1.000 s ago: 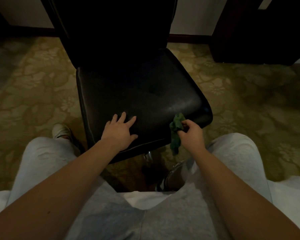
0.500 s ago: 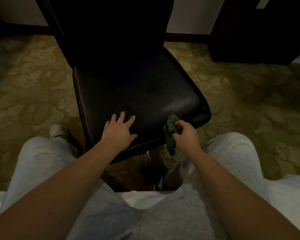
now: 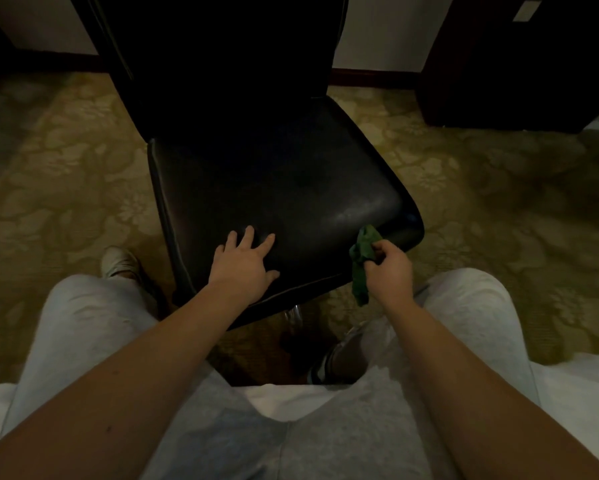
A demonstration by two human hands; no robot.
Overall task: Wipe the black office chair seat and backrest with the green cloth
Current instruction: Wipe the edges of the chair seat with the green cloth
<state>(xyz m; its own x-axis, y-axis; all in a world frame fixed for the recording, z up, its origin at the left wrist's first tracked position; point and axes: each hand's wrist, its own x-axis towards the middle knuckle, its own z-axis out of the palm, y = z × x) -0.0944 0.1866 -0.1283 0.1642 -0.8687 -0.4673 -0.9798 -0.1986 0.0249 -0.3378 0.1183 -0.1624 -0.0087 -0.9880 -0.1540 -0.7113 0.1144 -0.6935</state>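
The right hand (image 3: 389, 268) pinches the green cloth (image 3: 362, 261) at the seat (image 3: 291, 188) near-right corner. The left hand (image 3: 244, 263) rests flat, fingers spread. The cloth appears light and limp; bunch it for firm contact.

My left hand (image 3: 242, 268) rests flat on the seat (image 3: 291, 188) near its front edge. Right of it, my right hand (image 3: 389, 271) pinches the cloth (image 3: 362, 258) at the seat's front right corner. The backrest (image 3: 221, 64) rises behind the seat; a cabinet (image 3: 519, 57) stands far right.
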